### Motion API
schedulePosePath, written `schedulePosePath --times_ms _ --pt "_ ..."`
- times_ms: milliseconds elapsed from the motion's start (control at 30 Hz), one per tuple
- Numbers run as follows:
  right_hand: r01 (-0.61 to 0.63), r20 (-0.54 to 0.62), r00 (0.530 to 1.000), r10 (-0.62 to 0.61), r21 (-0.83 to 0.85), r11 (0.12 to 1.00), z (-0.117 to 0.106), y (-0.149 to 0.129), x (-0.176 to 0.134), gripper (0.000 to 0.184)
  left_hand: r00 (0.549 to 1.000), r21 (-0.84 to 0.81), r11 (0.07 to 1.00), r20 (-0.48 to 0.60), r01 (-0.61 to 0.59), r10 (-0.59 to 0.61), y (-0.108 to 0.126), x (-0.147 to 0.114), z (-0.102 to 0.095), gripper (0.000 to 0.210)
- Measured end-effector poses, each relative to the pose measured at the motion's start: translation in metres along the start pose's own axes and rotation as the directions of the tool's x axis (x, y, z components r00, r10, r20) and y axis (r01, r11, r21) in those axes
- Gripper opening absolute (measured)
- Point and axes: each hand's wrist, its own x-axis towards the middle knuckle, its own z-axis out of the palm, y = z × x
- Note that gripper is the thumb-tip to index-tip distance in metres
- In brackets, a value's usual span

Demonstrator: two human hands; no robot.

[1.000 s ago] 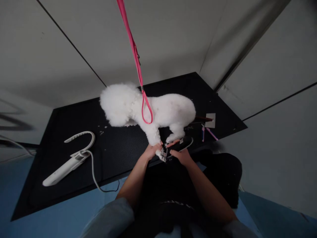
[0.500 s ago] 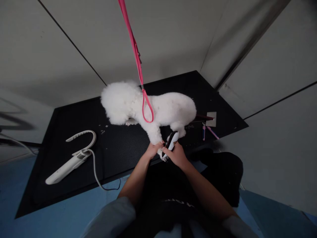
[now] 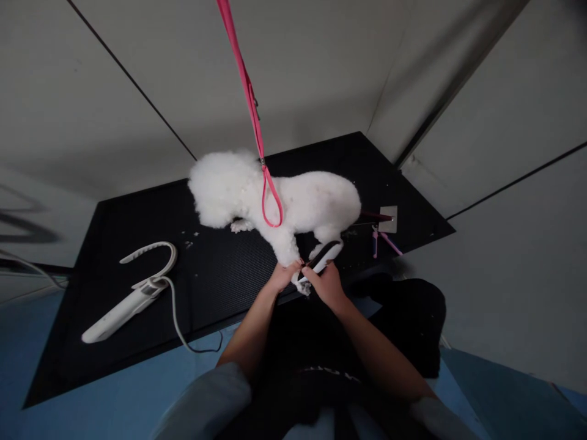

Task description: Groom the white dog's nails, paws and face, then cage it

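Clock centred on dog (image 3: 316,198): it's on table (image 3: 220,275), head 9 o'clock, rump 3. Wall (image 3: 321,61) behind, 12. Leash (image 3: 243,73) drops from 12 to dog's shoulder. Left hand (image 3: 283,278) on front leg (image 3: 287,247), 6-7; right hand (image 3: 328,284) with clipper (image 3: 323,260) beside it, 6. Corded device (image 3: 119,315) on table, 8. Card (image 3: 387,223) at 3, hand tool (image 3: 375,244) just nearside, maybe overlapping; dim there.

1. Fluffy white dog (image 3: 321,198) on flat black desk (image 3: 220,275).
2. At the dog's foreleg (image 3: 285,247): left grip (image 3: 282,278) around it, right grip (image 3: 329,282) around a slim black-and-white tool (image 3: 322,260).
3. Left of the dog: hooked white plastic device (image 3: 121,311).
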Motion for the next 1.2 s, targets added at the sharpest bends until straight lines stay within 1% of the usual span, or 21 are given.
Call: schedulePosePath --times_ms 67,100,167,233,300,367,400,433,500,533,600,667,733,800,867,933,1000,1033,1133,1167,1200 --pt "-0.001 0.064 0.998 0.005 -0.064 0.998 -0.001 0.0 0.0 0.034 1.0 0.001 1.0 0.004 -0.005 0.005 -0.001 0.001 0.0 0.031" --pt "-0.005 0.066 0.998 0.011 -0.083 0.997 -0.002 0.0 -0.001 0.036 1.0 0.002 1.0 0.016 -0.004 0.004 -0.001 0.001 0.0 0.031" --pt "-0.011 0.023 1.0 0.012 -0.044 0.999 -0.004 -0.001 -0.001 0.031 0.999 0.007 1.0 0.037 -0.006 0.005 0.0 0.001 0.0 0.031" --pt "-0.002 -0.008 1.0 0.003 0.029 1.0 -0.005 -0.001 -0.001 0.026 0.999 0.012 1.0 0.03 -0.012 0.011 0.0 0.001 0.001 0.031" --pt "0.009 0.057 0.998 -0.01 0.027 1.0 -0.006 0.001 -0.004 0.027 1.0 0.001 1.0 0.012 -0.004 0.004 -0.002 0.002 0.001 0.033" --pt "0.004 0.129 0.992 0.001 -0.04 0.999 -0.009 0.006 -0.007 0.034 1.0 -0.029 1.0 0.003 0.012 -0.012 -0.004 0.004 0.0 0.036" --pt "-0.008 0.117 0.993 0.015 -0.055 0.998 -0.011 0.009 -0.009 0.036 1.0 -0.046 0.999 0.008 0.021 -0.021 -0.006 0.005 -0.001 0.038" --pt "-0.03 0.073 0.997 0.033 -0.041 0.999 -0.014 0.013 -0.01 0.035 0.999 -0.062 0.998 0.016 0.029 -0.028 -0.007 0.006 -0.001 0.041" --pt "-0.09 -0.039 0.995 0.093 0.07 0.993 -0.018 0.017 -0.011 0.032 0.999 -0.084 0.996 0.037 0.041 -0.038 -0.008 0.007 -0.002 0.046" --pt "-0.11 -0.074 0.99 0.121 0.142 0.984 -0.019 0.018 -0.011 0.032 0.998 -0.09 0.995 0.05 0.047 -0.043 -0.008 0.007 -0.002 0.048" --pt "-0.103 -0.064 0.99 0.122 0.247 0.964 -0.017 0.018 -0.009 0.035 0.996 -0.095 0.994 0.066 0.059 -0.053 -0.007 0.007 -0.001 0.05" --pt "-0.04 -0.049 0.997 0.056 0.278 0.96 -0.01 0.017 -0.009 0.036 0.995 -0.087 0.994 0.072 0.072 -0.066 -0.005 0.007 0.0 0.05" --pt "0.017 -0.053 0.999 -0.005 0.234 0.972 -0.003 0.016 -0.012 0.033 0.998 -0.081 0.995 0.04 0.061 -0.058 -0.005 0.007 0.001 0.048" --pt "0.033 -0.038 0.999 -0.028 0.139 0.99 0.0 0.016 -0.015 0.027 0.999 -0.076 0.997 -0.039 0.021 -0.024 -0.006 0.008 0.003 0.045" --pt "0.04 0.007 0.999 -0.041 0.061 0.997 -0.003 0.017 -0.017 0.023 0.994 -0.07 0.997 -0.112 -0.015 0.007 -0.008 0.008 0.004 0.042" --pt "0.059 0.069 0.996 -0.062 0.047 0.997 -0.012 0.019 -0.015 0.022 0.991 -0.087 0.996 -0.135 -0.012 0.001 -0.009 0.008 0.005 0.042" --pt "0.064 0.116 0.99 -0.074 0.085 0.994 -0.022 0.02 -0.009 0.022 0.991 -0.116 0.993 -0.129 0.005 -0.02 -0.008 0.008 0.005 0.041" --pt "0.058 0.118 0.99 -0.072 0.118 0.991 -0.026 0.021 -0.006 0.021 0.992 -0.127 0.992 -0.123 0.014 -0.029 -0.007 0.008 0.004 0.041" --pt "0.034 0.054 0.997 -0.053 0.301 0.953 -0.032 0.023 0.002 0.02 0.994 -0.134 0.991 -0.101 0.024 -0.037 -0.003 0.006 0.003 0.041" --pt "0.023 0.071 0.996 -0.052 0.363 0.931 -0.032 0.024 0.004 0.022 0.995 -0.135 0.991 -0.095 0.026 -0.039 -0.002 0.006 0.003 0.042" --pt "0.003 0.126 0.99 -0.059 0.406 0.914 -0.033 0.024 0.005 0.025 0.995 -0.136 0.99 -0.091 0.028 -0.041 -0.002 0.005 0.003 0.042"
